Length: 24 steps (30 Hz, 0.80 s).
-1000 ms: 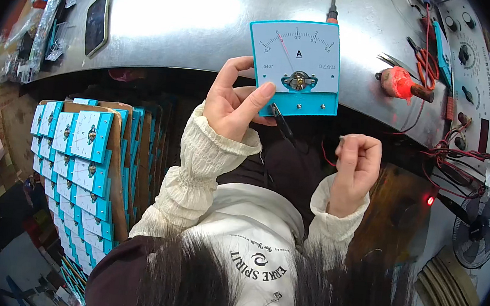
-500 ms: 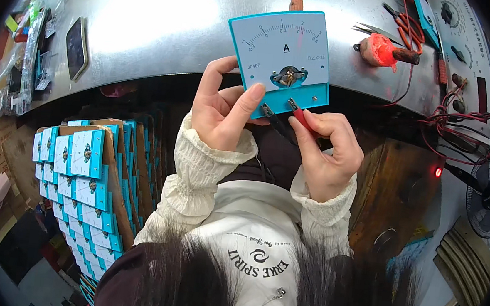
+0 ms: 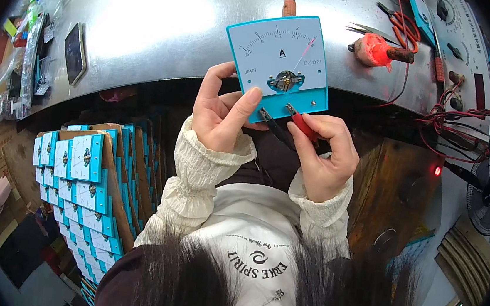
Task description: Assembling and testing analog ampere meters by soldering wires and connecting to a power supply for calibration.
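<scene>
My left hand (image 3: 223, 106) is closed on the left edge of a blue-and-white panel ammeter (image 3: 268, 64), thumb on its front. The dial faces up, with its movement showing in a round cutout and a pink needle leaning toward the scale's right end. Pinched in my right hand (image 3: 330, 155) is a red-sleeved crocodile clip (image 3: 302, 122), its metal jaws at a terminal on the meter's blue lower strip. A black-sleeved crocodile clip (image 3: 272, 125) meets the same strip further left; its lead runs down toward my right hand.
Beyond the meter lies an orange-handled tool (image 3: 289, 7). On the metal bench (image 3: 179, 40) are a phone (image 3: 75, 54), a red lump with a dark rod (image 3: 376, 50), pliers (image 3: 407, 30) and an instrument box (image 3: 461, 50) with tangled leads. Stacked meters (image 3: 79, 190) stand at left.
The meter has tilted slightly in my left hand. Its needle, faint before, now shows clearly near the right end of the scale. Both clips stay at the lower strip.
</scene>
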{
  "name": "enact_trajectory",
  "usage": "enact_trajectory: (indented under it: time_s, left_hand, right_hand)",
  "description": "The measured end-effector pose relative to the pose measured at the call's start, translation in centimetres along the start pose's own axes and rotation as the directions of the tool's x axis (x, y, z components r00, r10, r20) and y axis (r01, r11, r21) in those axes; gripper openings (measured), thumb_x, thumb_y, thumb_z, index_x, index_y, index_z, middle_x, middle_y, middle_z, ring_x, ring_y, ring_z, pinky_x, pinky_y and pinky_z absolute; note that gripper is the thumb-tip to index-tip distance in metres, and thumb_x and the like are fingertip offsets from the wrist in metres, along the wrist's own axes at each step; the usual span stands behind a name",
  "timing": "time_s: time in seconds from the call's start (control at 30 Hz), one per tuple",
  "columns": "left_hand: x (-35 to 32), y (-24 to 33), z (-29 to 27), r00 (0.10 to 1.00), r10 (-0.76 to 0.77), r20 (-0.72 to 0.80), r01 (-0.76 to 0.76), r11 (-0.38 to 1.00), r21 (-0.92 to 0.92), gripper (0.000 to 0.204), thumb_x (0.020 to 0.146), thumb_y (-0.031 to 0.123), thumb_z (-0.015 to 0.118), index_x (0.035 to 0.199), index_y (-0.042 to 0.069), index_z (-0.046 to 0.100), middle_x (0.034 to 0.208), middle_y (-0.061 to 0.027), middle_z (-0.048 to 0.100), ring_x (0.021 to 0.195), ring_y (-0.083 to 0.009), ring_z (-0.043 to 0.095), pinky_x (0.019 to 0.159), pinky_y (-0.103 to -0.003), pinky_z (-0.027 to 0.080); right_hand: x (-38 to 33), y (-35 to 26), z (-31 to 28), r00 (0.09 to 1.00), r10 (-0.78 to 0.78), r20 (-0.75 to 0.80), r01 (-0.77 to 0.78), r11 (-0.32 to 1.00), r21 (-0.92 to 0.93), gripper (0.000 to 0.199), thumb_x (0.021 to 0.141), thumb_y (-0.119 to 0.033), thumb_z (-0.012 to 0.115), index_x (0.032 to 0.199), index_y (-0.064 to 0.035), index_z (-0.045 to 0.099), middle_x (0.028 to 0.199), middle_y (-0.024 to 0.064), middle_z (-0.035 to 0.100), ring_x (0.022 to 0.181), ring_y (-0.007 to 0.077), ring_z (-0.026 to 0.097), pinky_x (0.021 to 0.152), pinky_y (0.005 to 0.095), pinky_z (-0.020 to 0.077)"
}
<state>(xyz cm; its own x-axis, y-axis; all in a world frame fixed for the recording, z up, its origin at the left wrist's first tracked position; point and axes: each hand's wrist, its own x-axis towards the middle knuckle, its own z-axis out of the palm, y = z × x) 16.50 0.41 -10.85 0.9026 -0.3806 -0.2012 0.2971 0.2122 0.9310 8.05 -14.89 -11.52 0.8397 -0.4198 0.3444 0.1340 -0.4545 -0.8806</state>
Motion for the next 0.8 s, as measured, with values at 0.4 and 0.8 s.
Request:
enact_trajectory:
  time_s: [0.4, 0.8]
  left_hand:
    - [-0.6, 1.0, -1.5, 0.998, -0.041, 0.039, 0.039, 0.999, 0.034, 0.048, 0.095, 0.017, 0.061, 0.132, 0.000, 0.035, 0.105, -0.0236, 0.067, 0.089, -0.0250, 0.070, 0.065, -0.033, 0.060]
    - [-2.6, 1.4, -4.3, 0.991, 0.039, -0.128, -0.041, 0.999, -0.017, 0.047, 0.095, 0.017, 0.062, 0.132, 0.003, 0.035, 0.103, -0.0211, 0.068, 0.086, -0.0214, 0.069, 0.065, -0.033, 0.060]
  right_hand:
    - [-0.1, -0.3, 0.4, 0.993, -0.099, 0.067, 0.101, 0.994, -0.038, 0.027, 0.071, 0.002, 0.081, 0.092, -0.0011, 0.066, 0.086, 0.0123, 0.068, 0.075, 0.0242, 0.067, 0.064, 0.0304, 0.0541]
    - [0.5, -1.6, 3.4, 0.979, -0.135, 0.154, 0.135, 0.991, 0.010, 0.028, 0.070, 0.002, 0.082, 0.094, -0.0008, 0.067, 0.085, 0.0119, 0.068, 0.073, 0.0237, 0.067, 0.063, 0.0301, 0.0540]
